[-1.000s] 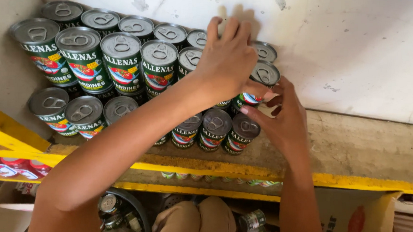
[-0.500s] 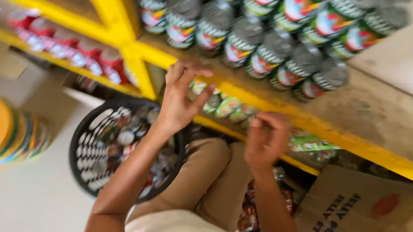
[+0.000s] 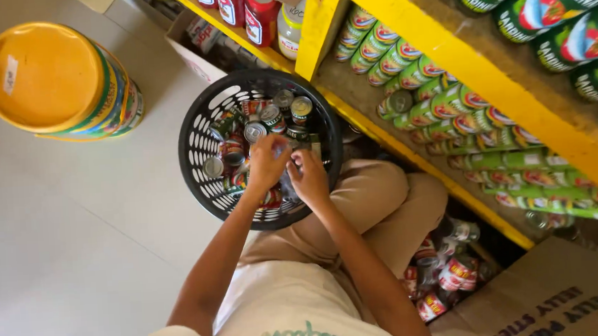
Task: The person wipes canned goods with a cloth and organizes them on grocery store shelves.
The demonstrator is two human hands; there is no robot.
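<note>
From the head camera, I see both hands down in the black basket [image 3: 197,143] full of tin cans [image 3: 283,113]. My left hand [image 3: 267,161] and right hand [image 3: 308,178] curl over the cans, but I cannot tell what they grip. Yellow shelves [image 3: 471,47] stand beside it.

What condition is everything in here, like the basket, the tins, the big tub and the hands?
Black basket: upright, partly filled with tins.
Tins in basket: loose, jumbled.
Left hand: inside the basket, among the tins.
Right hand: inside the basket, fingers curled.
Yellow-lidded tub: closed, lying tilted.
Shelf tins: stacked on their sides.
</note>
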